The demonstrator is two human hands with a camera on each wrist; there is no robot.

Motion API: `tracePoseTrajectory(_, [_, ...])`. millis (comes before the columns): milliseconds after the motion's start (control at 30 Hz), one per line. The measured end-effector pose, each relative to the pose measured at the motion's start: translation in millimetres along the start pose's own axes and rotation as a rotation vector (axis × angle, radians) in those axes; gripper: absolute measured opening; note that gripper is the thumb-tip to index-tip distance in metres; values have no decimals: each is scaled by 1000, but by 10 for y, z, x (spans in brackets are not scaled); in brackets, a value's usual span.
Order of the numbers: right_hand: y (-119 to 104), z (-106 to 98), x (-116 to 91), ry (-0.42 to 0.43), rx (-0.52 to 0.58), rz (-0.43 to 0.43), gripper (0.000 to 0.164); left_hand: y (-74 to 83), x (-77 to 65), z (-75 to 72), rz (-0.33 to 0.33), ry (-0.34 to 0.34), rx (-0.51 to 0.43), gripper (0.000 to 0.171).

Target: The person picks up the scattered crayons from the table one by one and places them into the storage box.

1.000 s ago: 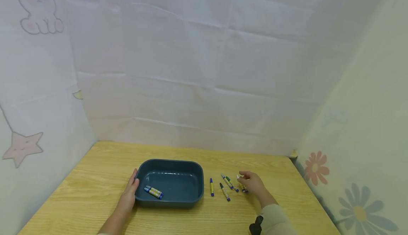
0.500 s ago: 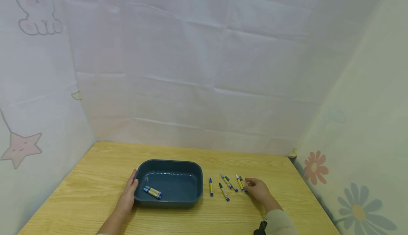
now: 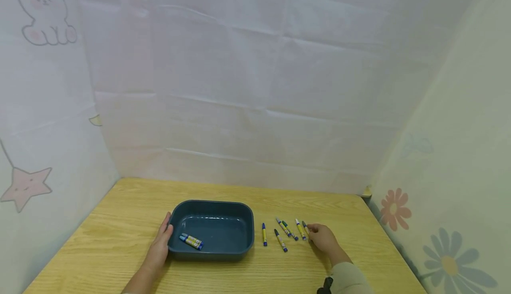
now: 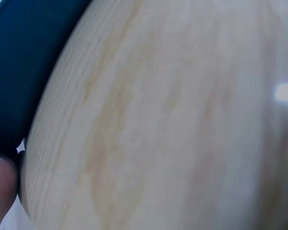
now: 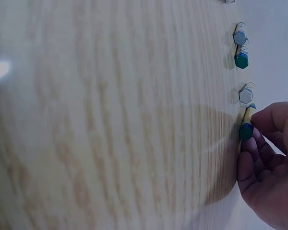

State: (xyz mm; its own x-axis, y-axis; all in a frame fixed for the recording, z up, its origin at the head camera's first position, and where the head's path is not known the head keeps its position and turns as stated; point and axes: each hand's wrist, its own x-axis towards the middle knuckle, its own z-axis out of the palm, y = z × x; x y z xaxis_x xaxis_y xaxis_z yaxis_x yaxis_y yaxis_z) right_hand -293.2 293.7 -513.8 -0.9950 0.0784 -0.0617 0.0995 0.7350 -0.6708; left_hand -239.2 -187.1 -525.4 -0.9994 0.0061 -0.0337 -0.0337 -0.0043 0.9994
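My left hand (image 3: 159, 244) rests along the left outer wall of a dark blue-green rectangular dish (image 3: 211, 253), its fingers fairly straight. In the left wrist view, the dish's dark wall (image 4: 29, 62) fills the upper left corner. Inside the dish, light-blue-tipped crayons (image 3: 191, 241) lie side by side at the lower left. My right hand (image 3: 324, 239) pinches a dark-green-ended crayon (image 5: 247, 125) between thumb and fingers, low over the table. Just left of it in the head view lies a white-tipped crayon (image 3: 300, 229).
Several more crayons lie between the dish and my right hand: a blue one (image 3: 264, 234), a dark-tipped one (image 3: 281, 240) and a green-tipped one (image 3: 289, 230) against a grey-blue-tipped one (image 3: 281, 225). The wooden table (image 3: 223, 278) meets a pale fabric wall (image 3: 239, 161) behind.
My right hand has moved right, off the white-tipped crayon, and its fingers have come onto the dark-green-ended crayon. My left hand and the dish have stayed in place.
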Motion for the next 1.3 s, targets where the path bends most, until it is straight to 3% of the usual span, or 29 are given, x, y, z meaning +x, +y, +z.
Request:
tracePoseTrajectory(333, [24,24,30,3,-53,-17,40,-1,11,-4,-12,-9,8,62])
tracePoseTrajectory(600, [-92,-29,55,-2,71,9,42,17,16,0,-18,-11,18,61])
tracePoseTrajectory(933, [-580,-33,153,-45,182,-62,41,22,15,10,-30,-3,-4,61])
tracePoseTrajectory(1300, [-1103,161,256,-112,250,-140,40,7,24,14,-19,5,-5,62])
